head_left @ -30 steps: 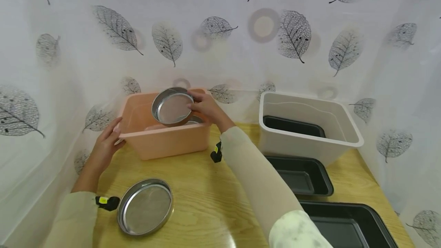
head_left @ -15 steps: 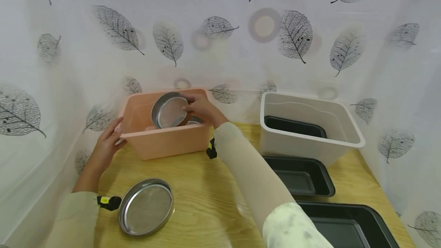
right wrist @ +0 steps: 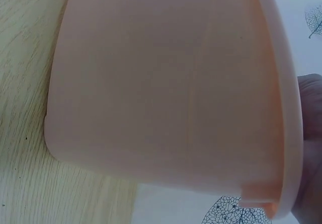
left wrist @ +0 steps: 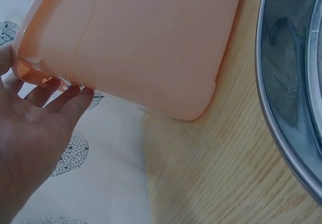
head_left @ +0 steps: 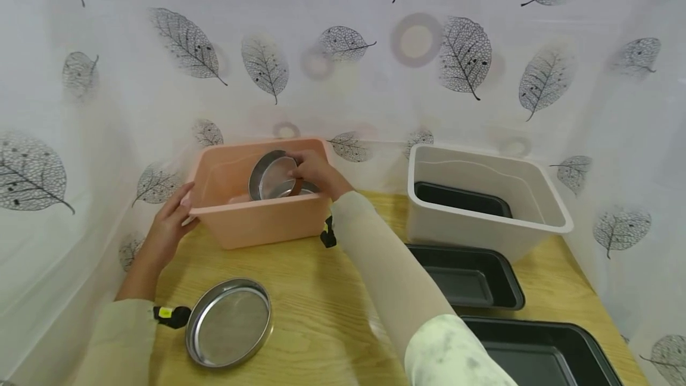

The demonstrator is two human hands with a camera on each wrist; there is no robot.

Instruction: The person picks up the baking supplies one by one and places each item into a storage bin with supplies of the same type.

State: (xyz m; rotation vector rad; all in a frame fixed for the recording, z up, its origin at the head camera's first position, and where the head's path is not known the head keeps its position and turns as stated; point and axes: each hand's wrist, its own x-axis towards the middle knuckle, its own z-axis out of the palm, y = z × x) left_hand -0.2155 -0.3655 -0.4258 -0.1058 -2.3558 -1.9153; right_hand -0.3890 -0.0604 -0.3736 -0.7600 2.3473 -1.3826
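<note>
A round metal sieve (head_left: 266,180) with a mesh bottom tilts inside the peach plastic bin (head_left: 259,225). My right hand (head_left: 316,173) pinches its right rim, thumb over the mesh side. Another metal sieve (head_left: 306,189) shows partly beneath it, the rest hidden by the bin's front wall. At the bin's left end, my left hand (head_left: 170,219) grips the rim; in the left wrist view its fingers (left wrist: 75,103) curl under the handle lip. The bin wall (right wrist: 151,93) fills most of the right wrist view, with my right hand mostly hidden behind the rim.
A larger sieve (head_left: 231,326) lies on the wooden table (head_left: 321,302) near my left wrist. To the right stands a cream bin (head_left: 477,231) holding a dark pan (head_left: 463,198). Two black baking pans, one smaller (head_left: 466,285) and one larger (head_left: 536,368), lie before it.
The right hand has lowered the sieve from above the bin's rim to inside it, tilting it more and finally shifting slightly right. The left hand keeps its grip on the rim.
</note>
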